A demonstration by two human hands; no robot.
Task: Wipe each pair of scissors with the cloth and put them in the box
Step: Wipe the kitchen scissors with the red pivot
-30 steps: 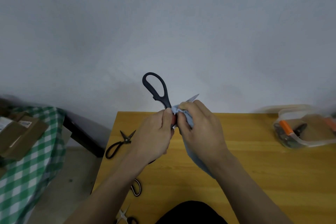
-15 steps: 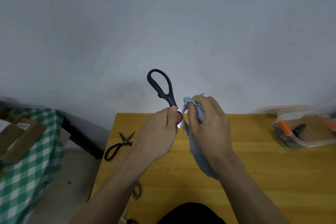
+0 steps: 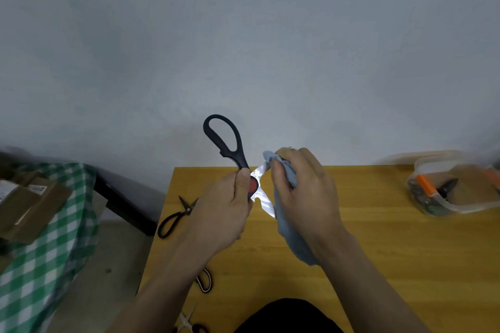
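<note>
I'm watching the head cam: L hand [image 3: 227, 211] is gripping the big black-handled scissors [image 3: 232, 154] near the pivot, fingers curled round the lower handle, upper handle loop sticking up toward the wall. The blades are standing open, bare metal showing between the 2 hands. R hand [image 3: 300, 192] is pinching the blue-grey cloth [image 3: 290, 230] round one blade, fingers curled tight, w/ the rest of the cloth hanging down below the wrist over the wooden table [image 3: 378, 251]. So I'm judging we're mid-wipe on this pair, not done w/ it yet. The clear plastic box [image 3: 454, 194] is sitting at the far R of the table, well apart from the hands, and it's already holding some tools; I'm seeing an orange handle and dark shapes, but it's too blurry to count. Left to do, as far as I'm seeing: small black scissors [image 3: 177, 216] lying near the table's L edge, another dark-handled pair [image 3: 204, 280] partly hidden under the L forearm, and a silver-bladed pair [image 3: 189, 324] at the bottom edge. So I'm guessing at least 3 pairs waiting plus this one. Off to the L, a green-check cloth [image 3: 51, 251] w/ cardboard packets [image 3: 29, 205] is lying outside the job.
</note>
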